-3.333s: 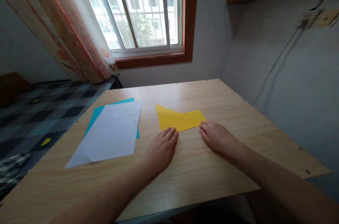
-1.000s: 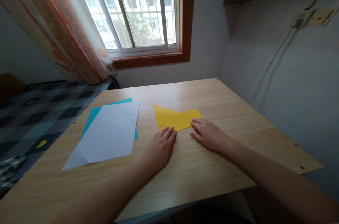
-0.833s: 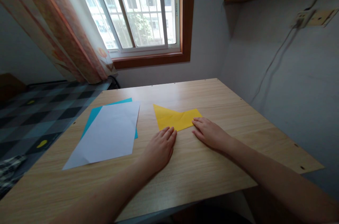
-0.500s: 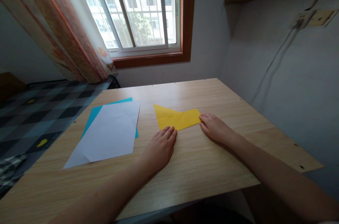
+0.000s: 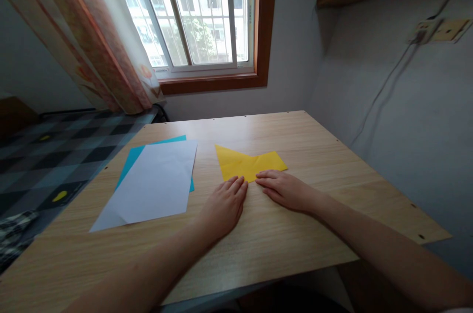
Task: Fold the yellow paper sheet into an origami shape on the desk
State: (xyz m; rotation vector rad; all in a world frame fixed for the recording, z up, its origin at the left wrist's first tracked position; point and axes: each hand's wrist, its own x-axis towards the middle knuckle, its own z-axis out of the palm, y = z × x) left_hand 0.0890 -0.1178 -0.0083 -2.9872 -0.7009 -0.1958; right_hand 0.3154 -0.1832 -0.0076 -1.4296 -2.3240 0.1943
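Note:
A folded sheet of yellow paper [image 5: 247,165] lies flat on the wooden table [image 5: 236,249], with a pointed corner at its left and a notch along its far edge. The fingertips of my left hand [image 5: 228,204] rest on its near edge, left of the middle; the fingers lie flat and stretched out. My right hand [image 5: 284,190] lies palm down, its extended fingertips on the near edge a little right of my left hand. Its right end is uncovered.
On the left, a white sheet of paper [image 5: 155,180] partly covers a blue sheet [image 5: 124,167]. A bed with a checked cover [image 5: 74,148] adjoins the table's left side. A window [image 5: 199,17] and curtain [image 5: 107,47] stand beyond; a cable [image 5: 384,87] hangs on the right wall.
My right hand has slid left along the near edge of the yellow paper, from its right end towards my left hand. My left hand stays in place; the view has shifted slightly.

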